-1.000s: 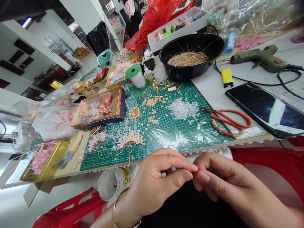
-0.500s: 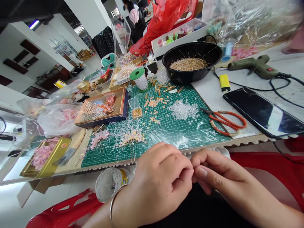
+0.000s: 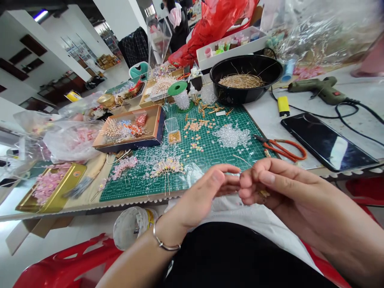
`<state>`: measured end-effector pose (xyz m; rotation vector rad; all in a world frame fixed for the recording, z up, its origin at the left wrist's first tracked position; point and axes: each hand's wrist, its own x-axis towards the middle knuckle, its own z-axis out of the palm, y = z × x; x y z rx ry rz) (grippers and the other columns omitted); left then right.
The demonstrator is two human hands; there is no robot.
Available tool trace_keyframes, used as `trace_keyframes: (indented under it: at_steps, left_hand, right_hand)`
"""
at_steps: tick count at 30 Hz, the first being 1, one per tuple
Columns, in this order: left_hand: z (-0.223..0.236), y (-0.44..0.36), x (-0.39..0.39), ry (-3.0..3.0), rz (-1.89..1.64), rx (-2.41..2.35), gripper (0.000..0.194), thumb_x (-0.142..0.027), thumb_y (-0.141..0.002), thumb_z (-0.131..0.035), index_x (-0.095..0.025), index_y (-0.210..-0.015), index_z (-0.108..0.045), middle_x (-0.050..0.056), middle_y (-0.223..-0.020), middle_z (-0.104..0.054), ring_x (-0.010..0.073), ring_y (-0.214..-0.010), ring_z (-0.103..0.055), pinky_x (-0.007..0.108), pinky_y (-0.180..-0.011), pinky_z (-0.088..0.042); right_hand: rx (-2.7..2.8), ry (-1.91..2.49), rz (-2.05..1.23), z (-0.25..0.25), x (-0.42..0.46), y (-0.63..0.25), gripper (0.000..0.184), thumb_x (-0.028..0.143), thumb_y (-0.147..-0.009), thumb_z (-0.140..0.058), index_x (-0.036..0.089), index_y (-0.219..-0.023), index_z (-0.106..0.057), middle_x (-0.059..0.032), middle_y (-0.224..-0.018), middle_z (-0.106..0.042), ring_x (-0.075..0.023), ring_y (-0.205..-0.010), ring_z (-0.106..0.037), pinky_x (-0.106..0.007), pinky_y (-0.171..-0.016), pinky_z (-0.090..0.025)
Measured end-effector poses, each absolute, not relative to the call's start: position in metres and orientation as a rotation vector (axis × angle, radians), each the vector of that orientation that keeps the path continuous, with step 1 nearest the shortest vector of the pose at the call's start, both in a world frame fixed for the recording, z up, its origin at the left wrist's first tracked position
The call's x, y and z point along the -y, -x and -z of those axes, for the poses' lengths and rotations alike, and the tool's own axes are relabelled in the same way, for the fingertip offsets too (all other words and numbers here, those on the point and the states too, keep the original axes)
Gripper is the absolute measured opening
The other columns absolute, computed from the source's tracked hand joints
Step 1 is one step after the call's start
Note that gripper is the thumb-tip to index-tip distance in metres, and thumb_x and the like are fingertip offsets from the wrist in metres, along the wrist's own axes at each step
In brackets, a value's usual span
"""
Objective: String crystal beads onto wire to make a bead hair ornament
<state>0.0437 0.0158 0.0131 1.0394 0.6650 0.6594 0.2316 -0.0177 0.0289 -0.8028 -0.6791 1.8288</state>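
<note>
My right hand (image 3: 279, 182) is closed, its thumb and fingers pinching a thin wire (image 3: 242, 160) whose end sticks out above the fingertips. A small gold-yellow piece (image 3: 264, 193) peeks out beneath those fingers; its kind is unclear. Fingers stretched and thumb raised, my left hand (image 3: 207, 190) is open beside the right fingertips. Both hands are at the front edge of the green cutting mat (image 3: 207, 156). On the mat lie a beaded hair comb (image 3: 168, 170), a pile of clear beads (image 3: 232, 136) and orange-handled pliers (image 3: 286, 150).
A black bowl of gold wires (image 3: 246, 96) stands at the back, near a green-ended bead spool (image 3: 181, 98). Rightward lie a glue gun (image 3: 322, 89), a yellow lighter (image 3: 283, 106) and a phone (image 3: 327, 140). An open box (image 3: 156, 132) and a gold tin (image 3: 67, 188) sit left.
My left hand has turned and opened, moving slightly away from the right. My right hand has risen toward the mat, and the wire and gold piece now show.
</note>
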Motion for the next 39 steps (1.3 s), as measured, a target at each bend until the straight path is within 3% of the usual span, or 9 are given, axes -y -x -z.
trace_keyframes:
  at_steps: [4,9,15,26,32,39]
  left_hand:
    - [0.003,-0.052,-0.010,-1.030,-0.564,-0.508,0.073,-0.071,-0.095,-0.035,-0.014,-0.137,-0.052,0.016,-0.112,-0.071,0.0266,-0.109,-0.067,0.046,-0.105,-0.044]
    - [0.004,-0.049,-0.013,-1.019,-0.461,-0.507,0.067,-0.066,-0.097,-0.033,-0.016,-0.136,-0.058,0.012,-0.096,-0.075,0.0248,-0.099,-0.071,0.046,-0.102,-0.044]
    - [0.013,-0.049,-0.013,-0.794,-0.449,-0.629,0.056,-0.058,-0.095,-0.046,-0.013,-0.122,-0.065,0.012,-0.093,-0.076,0.0232,-0.084,-0.073,0.045,-0.098,-0.044]
    - [0.015,-0.044,-0.012,-0.769,-0.441,-0.607,0.058,-0.060,-0.089,-0.058,-0.013,-0.121,-0.068,0.013,-0.094,-0.075,0.0224,-0.081,-0.072,0.041,-0.089,-0.050]
    - [0.011,-0.043,-0.008,-0.839,-0.433,-0.597,0.056,-0.034,-0.075,-0.085,-0.019,-0.126,-0.065,0.008,-0.095,-0.073,0.0147,-0.082,-0.067,0.032,-0.087,-0.048]
    - [0.011,-0.042,-0.004,-0.905,-0.415,-0.664,0.057,-0.028,-0.074,-0.085,-0.021,-0.126,-0.065,0.006,-0.097,-0.071,0.0120,-0.084,-0.064,0.026,-0.083,-0.046]
  right_hand:
    - [0.629,0.839,-1.809,-0.030,0.012,-0.227,0.019,0.033,-0.093,-0.065,0.019,-0.080,-0.068,-0.0042,-0.083,-0.072,-0.0146,-0.078,-0.070,-0.022,-0.073,-0.060]
    - [0.625,0.869,-1.698,-0.030,0.001,-0.231,0.018,0.028,-0.093,-0.063,0.021,-0.078,-0.069,-0.0019,-0.080,-0.068,-0.0124,-0.069,-0.067,-0.018,-0.060,-0.059]
    - [0.550,0.885,-1.639,-0.025,-0.009,-0.239,0.013,0.025,-0.090,-0.066,0.020,-0.079,-0.071,-0.0007,-0.082,-0.067,-0.0117,-0.073,-0.067,-0.019,-0.070,-0.060]
    - [0.450,0.863,-1.662,-0.030,-0.009,-0.241,0.013,0.022,-0.091,-0.066,0.015,-0.080,-0.067,-0.0002,-0.079,-0.057,-0.0051,-0.062,-0.056,-0.011,-0.057,-0.051]
    - [0.418,0.858,-1.646,-0.030,-0.009,-0.241,0.012,0.020,-0.089,-0.069,0.016,-0.078,-0.064,-0.0003,-0.078,-0.053,-0.0050,-0.062,-0.051,-0.012,-0.057,-0.049]
    - [0.436,0.886,-1.564,-0.026,-0.008,-0.240,0.015,0.019,-0.078,-0.075,0.014,-0.075,-0.061,0.0001,-0.076,-0.050,-0.0044,-0.058,-0.045,-0.013,-0.050,-0.049]
